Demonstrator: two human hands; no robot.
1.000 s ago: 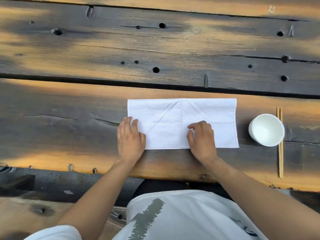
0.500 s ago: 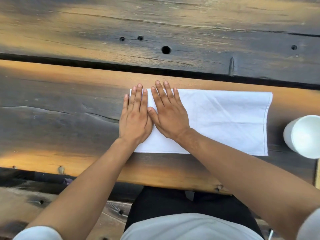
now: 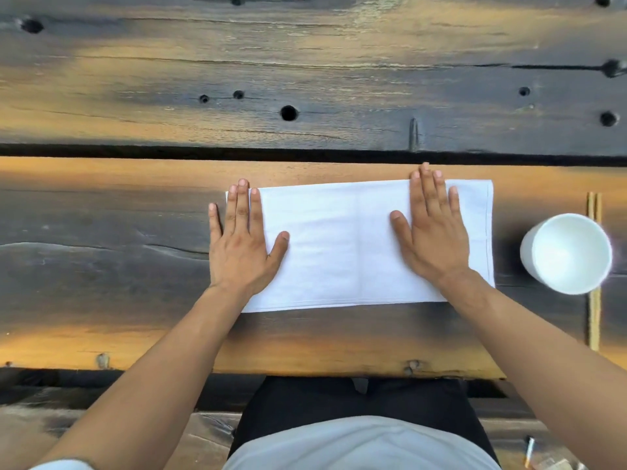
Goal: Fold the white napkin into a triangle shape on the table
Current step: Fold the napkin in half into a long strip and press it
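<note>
The white napkin (image 3: 342, 245) lies flat on the dark wooden table (image 3: 305, 337) as a wide rectangle, with a faint vertical crease near its middle. My left hand (image 3: 242, 247) rests palm down on the napkin's left end, fingers spread, little finger off the cloth. My right hand (image 3: 432, 232) presses flat on the right part, fingertips reaching just past the far edge. Neither hand grips anything. The right strip of napkin beyond my right hand is uncovered.
A white cup (image 3: 566, 254) stands just right of the napkin, on top of a pair of wooden chopsticks (image 3: 594, 320). A dark gap between planks (image 3: 203, 152) runs across behind the napkin. The table's near edge (image 3: 339, 373) is close to my lap.
My hands were side by side at the napkin's left end; the right hand has slid across to the right part, and the left stays at the left end.
</note>
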